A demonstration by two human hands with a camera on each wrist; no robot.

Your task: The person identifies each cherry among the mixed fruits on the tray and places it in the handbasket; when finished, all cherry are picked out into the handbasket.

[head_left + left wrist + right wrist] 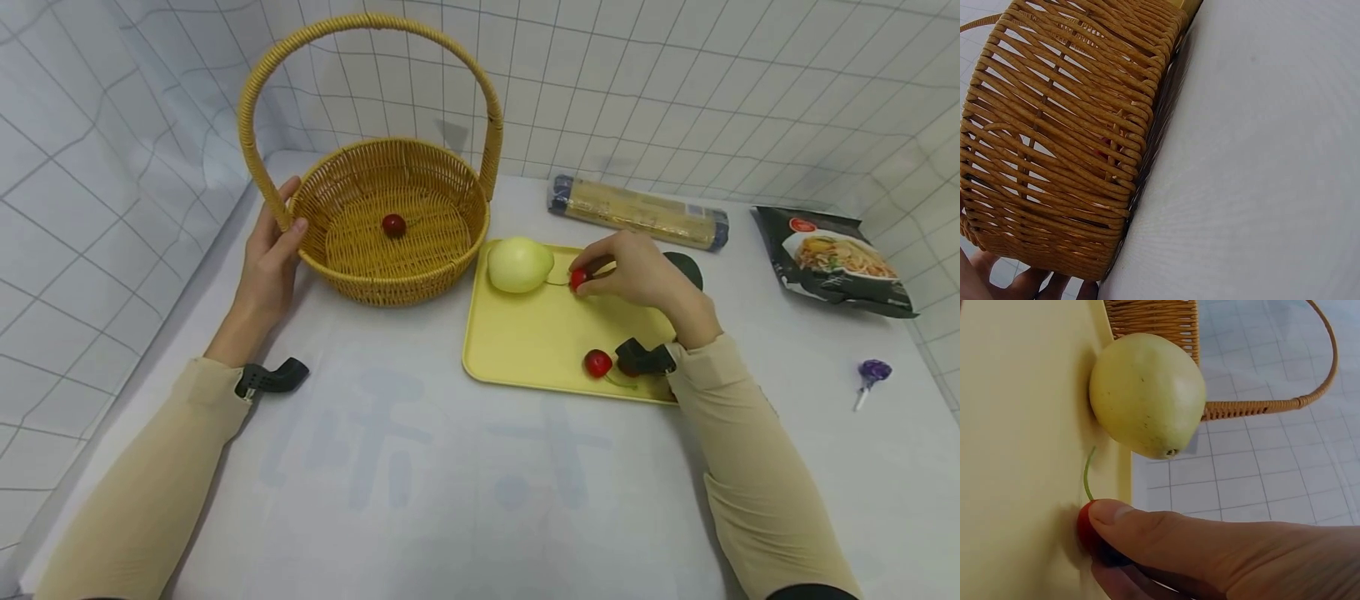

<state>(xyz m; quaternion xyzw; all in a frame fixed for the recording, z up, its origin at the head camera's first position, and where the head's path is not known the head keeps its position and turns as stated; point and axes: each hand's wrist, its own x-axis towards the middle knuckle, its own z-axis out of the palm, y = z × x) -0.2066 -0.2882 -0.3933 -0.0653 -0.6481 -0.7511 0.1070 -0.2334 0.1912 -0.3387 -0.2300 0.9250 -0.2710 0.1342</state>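
Note:
My left hand (272, 260) grips the left side of a wicker basket (390, 290) by its rim, near the foot of the tall handle. In the left wrist view, fingers (1025, 284) lie along the woven wall. One dark red cherry (393, 225) rests inside the basket. Over a yellow tray (517, 350), my right hand (637, 271) pinches another cherry (1087, 530) between thumb and fingers; its green stem points toward a pale yellow-green pear-like fruit (519, 265). Nearer the tray's front edge lies a cherry (597, 363), with another reddish fruit partly hidden by the wrist camera.
A dark green rounded thing (684, 268) shows partly behind my right hand. Behind the tray lies a long golden packet (637, 212) with dark ends. To the right are a black noodle packet (836, 262) and a purple lollipop (873, 372).

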